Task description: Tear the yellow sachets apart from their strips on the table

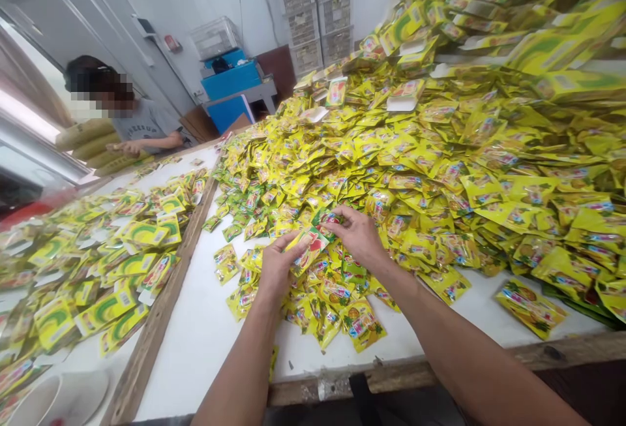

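Head view.

Item: stack of flat yellow plastic sachets (pixel 312 244), lying between both hands, just above loose sachets near the front edge of the white worktop (pixel 205 328).

Handling, as judged: light, limp and slick film, likely to be sliding apart. Gripping across the flat faces or by the sealed edges is looking safest.

Left hand (pixel 276 268): clasping the stack narrowly, thumb lying on top.

Right hand (pixel 357 233): pinching the stack's far end with curled fingers.

Surroundings: a great heap of matching yellow sachets (pixel 440 152) is covering the worktop. A person in a grey shirt (pixel 147 129) is working at the far left.

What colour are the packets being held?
The packets are yellow with red and green print, head view.
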The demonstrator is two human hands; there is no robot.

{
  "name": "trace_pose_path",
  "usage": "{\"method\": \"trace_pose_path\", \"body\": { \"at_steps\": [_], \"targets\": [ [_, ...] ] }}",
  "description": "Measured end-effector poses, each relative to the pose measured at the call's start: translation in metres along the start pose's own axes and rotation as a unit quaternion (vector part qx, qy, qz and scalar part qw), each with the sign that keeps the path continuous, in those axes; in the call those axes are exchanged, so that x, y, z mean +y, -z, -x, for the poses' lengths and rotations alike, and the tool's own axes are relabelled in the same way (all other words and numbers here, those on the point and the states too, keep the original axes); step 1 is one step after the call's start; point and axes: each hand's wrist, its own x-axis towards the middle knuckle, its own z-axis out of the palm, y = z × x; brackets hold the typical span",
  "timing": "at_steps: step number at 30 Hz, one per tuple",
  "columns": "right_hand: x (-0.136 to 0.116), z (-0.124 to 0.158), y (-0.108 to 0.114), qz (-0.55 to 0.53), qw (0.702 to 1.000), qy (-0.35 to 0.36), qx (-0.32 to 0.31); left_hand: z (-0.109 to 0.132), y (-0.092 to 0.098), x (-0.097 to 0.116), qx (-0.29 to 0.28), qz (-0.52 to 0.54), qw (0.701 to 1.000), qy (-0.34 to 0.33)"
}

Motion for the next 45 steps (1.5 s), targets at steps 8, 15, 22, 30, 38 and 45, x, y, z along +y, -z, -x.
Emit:
{"method": "trace_pose_path", "body": {
  "at_steps": [8,15,22,30,38,45],
  "targets": [
    [0.016,-0.005,-0.007,-0.048,0.995,-0.021,0.089,-0.001,0.001,-0.001,-0.009,-0.101,0.994,-0.048],
    [0.011,-0.001,-0.012,-0.18,0.979,-0.09,0.019,0.001,0.004,0.003,-0.016,-0.098,0.995,-0.033],
    [0.004,0.004,-0.007,-0.131,0.989,-0.039,-0.053,0.002,0.001,0.007,0.017,-0.011,1.0,0.023],
    [0.009,0.002,-0.004,-0.121,0.986,0.004,-0.118,-0.002,0.006,0.006,0.026,0.015,0.999,0.013],
    [-0.006,0.013,-0.006,-0.014,0.981,0.045,-0.189,-0.003,0.006,0.0,0.038,-0.003,0.999,-0.025],
    [-0.003,0.013,-0.009,-0.054,0.968,-0.011,-0.244,-0.001,0.004,0.004,0.017,-0.003,0.999,-0.04]
  ]
}}
